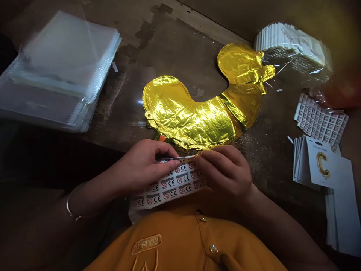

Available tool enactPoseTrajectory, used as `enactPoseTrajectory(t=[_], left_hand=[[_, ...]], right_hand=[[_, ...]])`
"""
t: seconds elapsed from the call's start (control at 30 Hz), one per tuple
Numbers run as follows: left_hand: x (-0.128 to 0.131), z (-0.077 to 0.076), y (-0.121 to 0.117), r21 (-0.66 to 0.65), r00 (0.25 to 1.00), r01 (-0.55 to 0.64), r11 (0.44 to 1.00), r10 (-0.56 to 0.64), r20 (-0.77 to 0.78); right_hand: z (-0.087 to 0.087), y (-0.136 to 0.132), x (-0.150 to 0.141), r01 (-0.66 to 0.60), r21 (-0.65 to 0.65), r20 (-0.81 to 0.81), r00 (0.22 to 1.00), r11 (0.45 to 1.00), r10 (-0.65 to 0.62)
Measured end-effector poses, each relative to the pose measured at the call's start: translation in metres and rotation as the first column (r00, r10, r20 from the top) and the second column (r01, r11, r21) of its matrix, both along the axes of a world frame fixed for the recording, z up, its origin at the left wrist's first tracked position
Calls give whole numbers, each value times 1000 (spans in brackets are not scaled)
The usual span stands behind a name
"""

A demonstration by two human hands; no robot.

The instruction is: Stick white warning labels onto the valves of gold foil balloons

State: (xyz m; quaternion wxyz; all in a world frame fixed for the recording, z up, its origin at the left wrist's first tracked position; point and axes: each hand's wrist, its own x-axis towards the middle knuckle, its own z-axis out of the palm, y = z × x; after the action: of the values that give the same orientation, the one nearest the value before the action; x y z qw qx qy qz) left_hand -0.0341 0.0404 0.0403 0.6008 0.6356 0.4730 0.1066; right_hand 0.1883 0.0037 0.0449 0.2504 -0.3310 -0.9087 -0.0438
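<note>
A white sheet of small printed labels, marked CE with a red warning sign, is held close to my body below the table edge. My left hand grips its upper edge between thumb and fingers. At the same edge, further right, my right hand pinches the sheet, its fingertips close to my left thumb. Just beyond both hands lies a flat gold foil balloon, curved like a letter C and creased. A small orange-red spot shows at its near edge, too unclear to name.
Clear plastic bags are stacked at the left. Folded white cards in clear wrap lie at the back right. Another label sheet rests above white header cards, one picturing a gold C. The dark table is worn.
</note>
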Motion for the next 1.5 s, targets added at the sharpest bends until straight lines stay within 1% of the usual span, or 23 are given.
enactPoseTrajectory(t=[0.07, 0.2, 0.27, 0.37, 0.43, 0.47, 0.5, 0.53, 0.57, 0.6, 0.63, 0.67, 0.7, 0.73, 0.77, 0.8, 0.83, 0.87, 1.0, 1.07, 1.2, 1.37, 1.5], left_hand=[[0, 0, 0, -118, 999, -36, 992, 37, 8], [0, -2, 0, -315, 994, -57, 947, 84, 73], [0, -4, 0, -358, 991, -58, 932, 97, 91], [0, -6, 2, -367, 987, -53, 929, 106, 125], [-2, -8, 3, -335, 988, -44, 941, 90, 124], [-4, -8, 3, -285, 992, -46, 957, 78, 99], [-6, -8, 3, -196, 997, -44, 980, 56, 57], [-9, -8, 2, -54, 1000, -31, 998, 31, 6], [-12, -8, 1, 132, 999, 0, 991, 7, -52], [-16, -9, 0, 338, 994, 50, 940, -12, -112], [-19, -9, 0, 529, 986, 109, 842, -26, -163], [-23, -10, -1, 674, 978, 168, 719, -38, -203], [-26, -12, -1, 766, 970, 219, 604, -52, -236], [-28, -14, -1, 814, 962, 259, 519, -66, -264], [-30, -17, -1, 831, 953, 296, 472, -85, -291], [-31, -20, 0, 830, 944, 326, 453, -108, -312], [-32, -23, 1, 820, 936, 349, 454, -129, -327], [-33, -27, 2, 807, 931, 363, 466, -144, -336], [-34, -37, 4, 791, 938, 346, 504, -162, -306], [-35, -38, 3, 791, 943, 332, 514, -159, -293], [-35, -38, 2, 787, 945, 327, 523, -165, -283], [-35, -39, 3, 793, 951, 310, 525, -160, -266], [-36, -39, 3, 787, 946, 324, 525, -173, -274]], right_hand=[[0, -1, 1, -52, 52, 17, 999, 997, 51], [0, 0, 1, -99, -25, -8, 995, 995, 99], [-2, 2, 0, -111, -89, -55, 993, 990, 106], [-3, 5, -1, -117, -186, -96, 990, 975, 101], [0, 4, -4, -133, -247, -111, 988, 960, 108], [2, 3, -5, -127, -266, -131, 987, 956, 95], [5, 3, -6, -85, -270, -162, 986, 959, 42], [9, 3, -7, -8, -267, -200, 979, 964, -47], [12, 5, -9, 98, -266, -246, 955, 959, -166], [14, 9, -10, 215, -286, -298, 906, 934, -300], [16, 15, -12, 312, -339, -345, 836, 887, -426], [15, 23, -15, 368, -425, -382, 755, 827, -532], [13, 32, -18, 366, -536, -397, 686, 761, -609], [9, 41, -23, 322, -646, -396, 634, 692, -664], [4, 49, -29, 260, -734, -387, 598, 627, -702], [-3, 56, -35, 195, -796, -369, 594, 572, -715], [-10, 61, -41, 154, -827, -353, 606, 540, -713], [-17, 65, -47, 140, -838, -335, 631, 527, -700], [-36, 67, -58, 261, -770, -243, 725, 583, -645], [-38, 66, -57, 296, -754, -209, 738, 587, -641], [-35, 64, -55, 290, -758, -209, 741, 584, -639], [-38, 60, -58, 330, -700, -215, 748, 633, -628], [-40, 61, -60, 354, -678, -189, 763, 644, -618]])
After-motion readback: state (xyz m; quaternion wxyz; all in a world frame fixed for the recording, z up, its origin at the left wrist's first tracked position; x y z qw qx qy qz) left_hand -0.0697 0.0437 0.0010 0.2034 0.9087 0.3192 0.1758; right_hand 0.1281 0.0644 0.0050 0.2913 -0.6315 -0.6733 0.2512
